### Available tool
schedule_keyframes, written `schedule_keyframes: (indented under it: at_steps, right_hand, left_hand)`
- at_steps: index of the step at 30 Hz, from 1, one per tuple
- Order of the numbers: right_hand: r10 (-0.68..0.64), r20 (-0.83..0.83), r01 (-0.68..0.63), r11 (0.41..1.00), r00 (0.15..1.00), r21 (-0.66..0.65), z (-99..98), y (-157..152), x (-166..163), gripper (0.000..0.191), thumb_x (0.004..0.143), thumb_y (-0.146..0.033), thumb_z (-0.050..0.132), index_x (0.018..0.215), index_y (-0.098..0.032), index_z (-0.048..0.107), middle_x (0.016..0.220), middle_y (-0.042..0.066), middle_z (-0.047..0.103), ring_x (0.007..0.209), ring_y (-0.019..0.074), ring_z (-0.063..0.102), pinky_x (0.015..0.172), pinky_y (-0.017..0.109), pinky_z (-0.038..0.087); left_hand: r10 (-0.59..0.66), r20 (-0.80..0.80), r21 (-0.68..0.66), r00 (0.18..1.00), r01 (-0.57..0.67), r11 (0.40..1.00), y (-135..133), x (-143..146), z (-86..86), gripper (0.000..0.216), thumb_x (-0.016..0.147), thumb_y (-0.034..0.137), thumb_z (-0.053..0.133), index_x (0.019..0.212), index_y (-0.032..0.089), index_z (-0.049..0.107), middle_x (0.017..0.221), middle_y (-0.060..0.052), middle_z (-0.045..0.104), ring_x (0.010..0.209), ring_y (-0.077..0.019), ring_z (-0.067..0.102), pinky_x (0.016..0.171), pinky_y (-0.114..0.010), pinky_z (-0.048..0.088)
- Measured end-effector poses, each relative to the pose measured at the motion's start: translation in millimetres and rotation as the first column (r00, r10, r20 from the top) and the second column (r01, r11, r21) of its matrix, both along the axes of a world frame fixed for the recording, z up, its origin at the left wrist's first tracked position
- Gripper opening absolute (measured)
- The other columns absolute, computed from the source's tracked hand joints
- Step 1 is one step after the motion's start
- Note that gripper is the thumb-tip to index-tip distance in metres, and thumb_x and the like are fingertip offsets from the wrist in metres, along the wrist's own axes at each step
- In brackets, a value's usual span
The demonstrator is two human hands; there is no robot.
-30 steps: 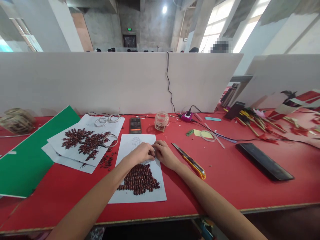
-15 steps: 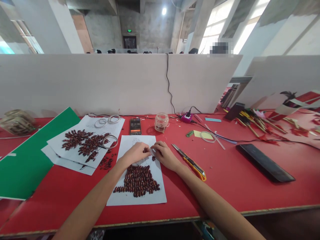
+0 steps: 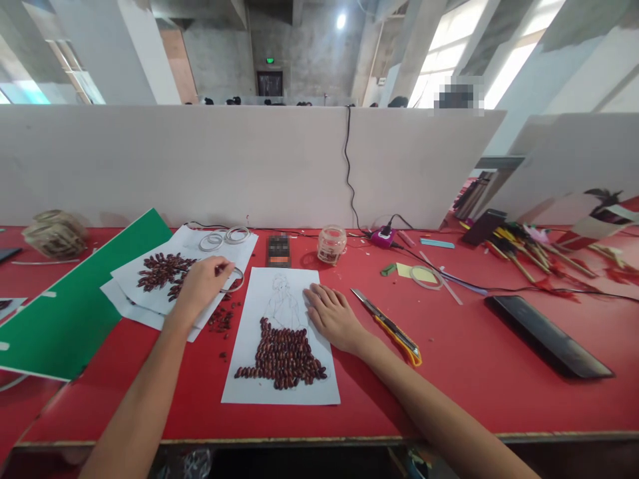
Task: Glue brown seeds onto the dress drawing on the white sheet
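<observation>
My left hand (image 3: 204, 285) is over the stacked sheets on the left. Its fingers are curled in a pinch at a narrow roll of tape (image 3: 240, 282), partly hidden by the fingertips. My right hand (image 3: 335, 315) lies flat, fingers stretched, on the right edge of a white sheet (image 3: 232, 392). That sheet carries a pencil sketch of a figure (image 3: 282, 299), its lower part covered by rows of dark red-brown beans (image 3: 284, 358). Loose beans (image 3: 221, 320) are scattered on the red table between the sheets. A bean cluster (image 3: 162, 271) covers the left-hand sheet (image 3: 132, 293), partly behind my left hand.
Two more tape rolls (image 3: 236, 234) sit at the back. Nearby are a phone (image 3: 278, 250) and a glass jar (image 3: 331, 245). A yellow utility knife (image 3: 389, 327) lies right of my right hand, its blade out. Further right is a black case (image 3: 546, 336); a green board (image 3: 74, 319) lies left.
My left hand has left the sketch and moved left to the tape roll. My right hand has flattened on the sheet's edge, uncovering the sketch. The view has shifted slightly left.
</observation>
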State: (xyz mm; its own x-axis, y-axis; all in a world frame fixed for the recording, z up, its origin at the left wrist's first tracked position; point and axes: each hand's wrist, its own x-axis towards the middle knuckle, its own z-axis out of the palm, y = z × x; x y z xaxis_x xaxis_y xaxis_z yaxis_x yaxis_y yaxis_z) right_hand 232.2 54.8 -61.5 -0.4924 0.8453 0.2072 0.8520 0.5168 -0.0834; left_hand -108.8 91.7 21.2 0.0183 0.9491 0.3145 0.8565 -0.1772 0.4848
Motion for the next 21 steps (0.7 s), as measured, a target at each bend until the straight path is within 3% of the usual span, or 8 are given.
schedule_keyframes:
  at_steps: [2, 4, 8, 12, 17, 21]
  right_hand:
    - [-0.001, 0.021, 0.001, 1.0, 1.0, -0.007, 1.3, 0, 0, 0.048, 0.111, -0.035, 0.028, 0.153, -0.018, 0.046, 0.161, 0.014, 0.044, 0.148, 0.0291, 0.038, 0.118, 0.049, 0.031]
    - [0.0, 0.023, 0.001, 1.0, 1.0, -0.022, 2.5, 0, 1, 0.049, 0.111, -0.037, 0.028, 0.153, -0.019, 0.045, 0.162, 0.013, 0.044, 0.148, 0.0275, 0.038, 0.119, 0.048, 0.032]
    - [0.002, 0.033, -0.001, 1.0, 0.999, -0.026, 2.1, 1, 3, 0.05, 0.11, -0.038, 0.028, 0.155, -0.021, 0.044, 0.164, 0.011, 0.041, 0.15, 0.0264, 0.038, 0.121, 0.048, 0.031]
    - [-0.005, 0.053, 0.007, 0.999, 0.999, -0.039, 0.6, 1, 2, 0.052, 0.11, -0.036, 0.027, 0.157, -0.022, 0.042, 0.165, 0.01, 0.039, 0.151, 0.0258, 0.037, 0.123, 0.048, 0.028]
    - [-0.015, 0.04, 0.017, 0.998, 0.999, -0.063, 4.2, 3, 4, 0.051, 0.109, -0.037, 0.03, 0.156, -0.024, 0.043, 0.165, 0.009, 0.04, 0.151, 0.0254, 0.036, 0.123, 0.05, 0.028]
    - [-0.038, 0.026, 0.04, 0.998, 0.999, -0.057, 8.8, 4, 7, 0.05, 0.107, -0.033, 0.032, 0.153, -0.022, 0.047, 0.163, 0.009, 0.043, 0.15, 0.0254, 0.039, 0.122, 0.05, 0.03]
  left_hand:
    - [0.017, -0.077, 0.019, 0.997, -0.015, 1.0, 2, -17, -2.9, 0.033, 0.095, 0.043, 0.05, 0.094, 0.02, 0.074, 0.096, -0.008, 0.076, 0.087, -0.026, 0.068, 0.08, -0.033, 0.047]
    - [-0.045, -0.126, 0.008, 0.991, 0.046, 0.999, 6, -26, -11.3, 0.032, 0.095, 0.039, 0.049, 0.097, 0.02, 0.075, 0.103, -0.009, 0.075, 0.095, -0.0276, 0.068, 0.086, -0.035, 0.048]
    - [-0.21, -0.157, -0.058, 0.965, 0.204, 0.977, 12, -24, -33.7, 0.027, 0.094, 0.04, 0.057, 0.103, 0.022, 0.076, 0.112, -0.008, 0.072, 0.104, -0.0268, 0.066, 0.094, -0.036, 0.049]
    - [-0.249, -0.247, -0.059, 0.936, 0.242, 0.968, 11, -19, -45.4, 0.02, 0.093, 0.035, 0.06, 0.092, 0.022, 0.075, 0.11, -0.008, 0.07, 0.104, -0.0281, 0.062, 0.093, -0.04, 0.049]
    - [-0.216, -0.215, -0.001, 0.952, 0.221, 0.975, 11, -31, -46.7, 0.023, 0.097, 0.032, 0.051, 0.089, 0.02, 0.07, 0.11, -0.01, 0.068, 0.104, -0.028, 0.061, 0.095, -0.041, 0.048]
    - [-0.049, -0.185, 0.084, 0.982, 0.065, 0.994, 10, -48, -47.8, 0.027, 0.1, 0.035, 0.043, 0.097, 0.02, 0.066, 0.11, -0.011, 0.067, 0.107, -0.0295, 0.06, 0.097, -0.043, 0.048]
